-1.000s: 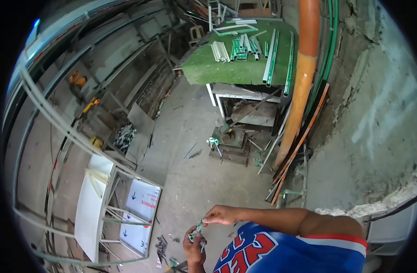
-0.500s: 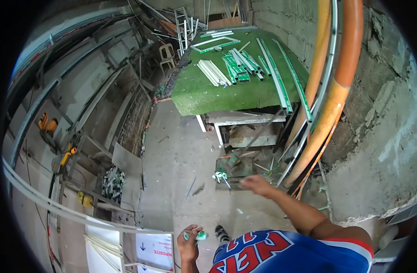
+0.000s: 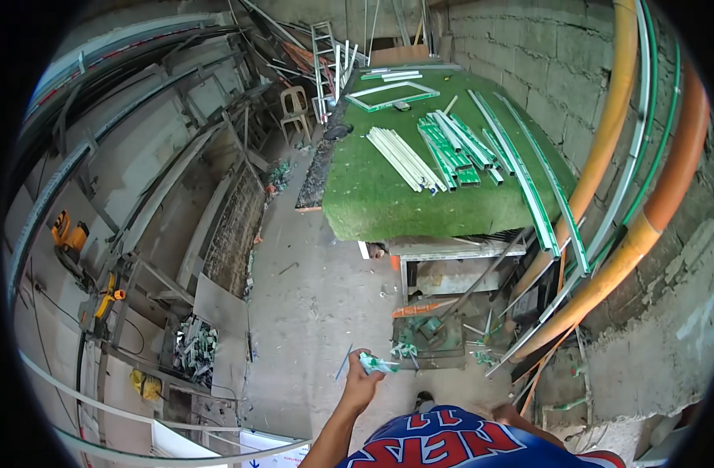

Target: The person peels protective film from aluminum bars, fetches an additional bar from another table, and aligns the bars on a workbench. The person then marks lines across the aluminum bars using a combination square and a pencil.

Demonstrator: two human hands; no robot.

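My left hand [image 3: 362,388] is raised in front of my body, fingers closed round a crumpled bundle of green-and-white plastic film [image 3: 380,364]. Low at my right side, my right hand [image 3: 506,413] shows only in part, dim and blurred against my jersey. Its fingers cannot be made out. Beyond my left hand, green-and-white scraps [image 3: 404,350] lie on a low dark board [image 3: 442,360] on the floor.
A table with green turf [image 3: 372,214] bears white bars [image 3: 403,158], green-filmed profiles [image 3: 458,152] and a rectangular frame [image 3: 392,95]. Orange pipes [image 3: 657,210] rise at right. Left stand metal racks with a yellow power tool [image 3: 107,296] and a scrap heap [image 3: 195,351]. A chair [image 3: 294,109] stands far back.
My left hand has risen forward with the film. My right hand has drawn back from above the low board to my side. The view has shifted, bringing the table nearer.
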